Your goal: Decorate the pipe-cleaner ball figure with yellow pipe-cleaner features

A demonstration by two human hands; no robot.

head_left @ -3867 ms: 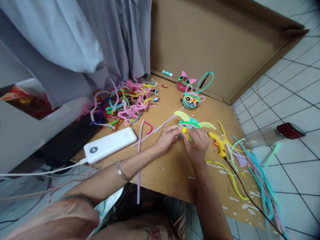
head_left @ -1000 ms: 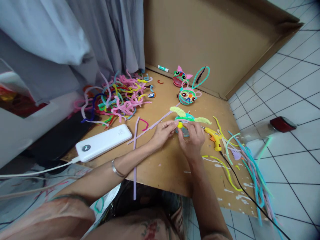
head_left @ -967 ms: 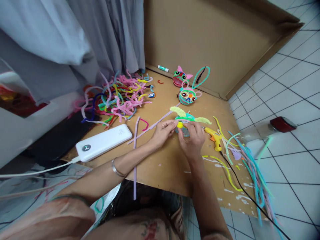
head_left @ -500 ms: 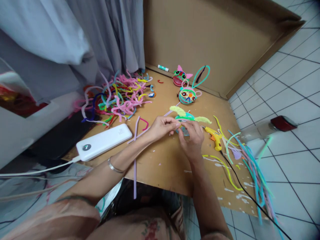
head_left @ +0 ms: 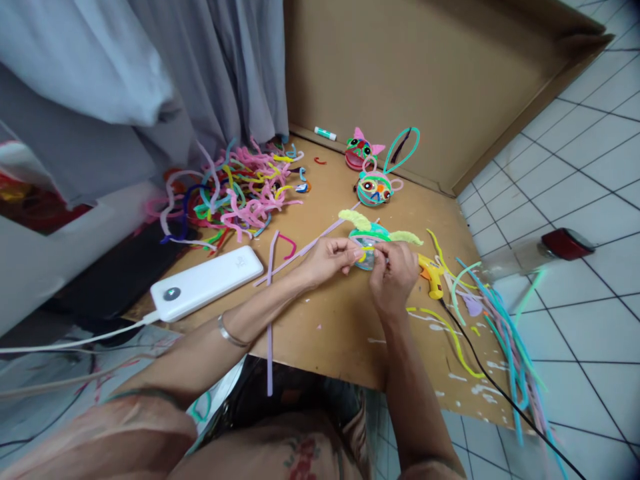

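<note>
**Pipe-cleaner creature half dressed, with both our hands on it**

Pipe-cleaner creature (head_left: 373,235) is sitting on the cardboard sheet (head_left: 340,320), right in front of us, and we are working at its lower front. Our left hand (head_left: 327,259) is closing thumb and forefinger on a small yellow piece (head_left: 362,255) at the creature's face; our right hand (head_left: 395,275) is curling its fingers around the other side of the round body, pinching at the same spot. Whether the yellow piece is already stuck down, we cannot tell: our fingertips are covering it.

As far as we are judging it, the body is wound in teal and the two lime ears are standing out sideways, so those parts are done; the face is looking bare next to the two finished animals (head_left: 370,175) lying farther back, which are showing eyes and noses.

Moving outward, the yellow glue gun (head_left: 431,277) is lying just beside our right hand, its black cord (head_left: 480,373) trailing toward us across the sheet. Long loose pipe cleaners (head_left: 505,327) are spilling off the right edge, and a tangled pile (head_left: 235,197) is crowding the far left. A white power bank (head_left: 207,283) is resting near our left forearm, and a lilac pipe cleaner (head_left: 300,252) is running under that wrist.
</note>
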